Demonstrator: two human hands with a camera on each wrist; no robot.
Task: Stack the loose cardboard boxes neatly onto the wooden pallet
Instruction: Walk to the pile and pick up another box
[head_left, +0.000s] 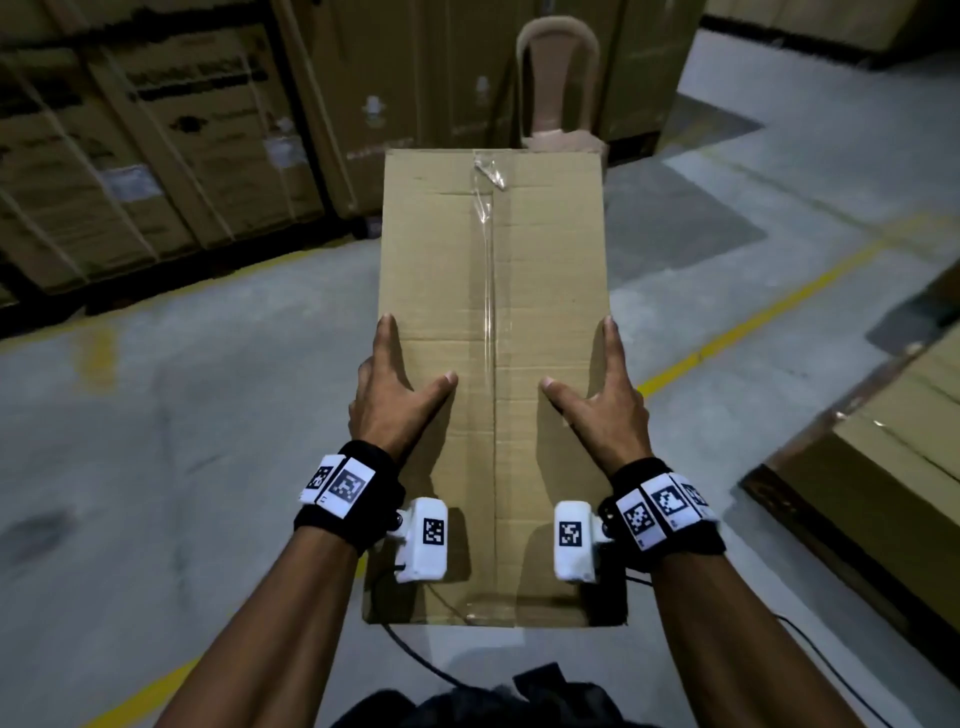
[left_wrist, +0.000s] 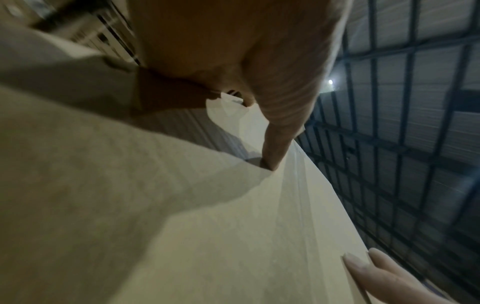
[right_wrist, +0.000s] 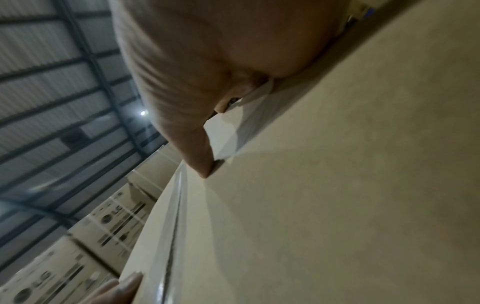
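From the head view, a long cardboard box (head_left: 493, 374) is held up in the air in front of the person, above the grey floor (head_left: 182, 415). Its long side points straight away from the body. A strip of clear tape (head_left: 488, 291) runs down its middle. The left hand (head_left: 387, 400) is on the left edge and the right hand (head_left: 602, 402) is on the right edge, both on the near half of the box. On each hand the thumb lies flat on the top, and the other fingers go over the edge and down the side. The fingers look straight and spread, pressing the box between the two hands. Both hands are equally near to it. A stack of boxes (head_left: 904, 452) sits low on the right, well apart from the held box. It may sit on the pallet, but no wood shows clearly. If so, the box must swing to the right. Big strapped cartons (head_left: 156, 156) and a plastic chair (head_left: 558, 88) stand ahead.

From the left wrist view, the left thumb (left_wrist: 275, 144) presses down on the pale box top (left_wrist: 207, 226). Fingertips of the other hand (left_wrist: 363, 265) show at the far edge.

From the right wrist view, the right thumb (right_wrist: 200, 154) presses on the box top (right_wrist: 311, 205) beside the tape seam. The left hand's fingertips (right_wrist: 130, 281) peek in at the bottom. Printed cartons (right_wrist: 78, 246) stand behind.
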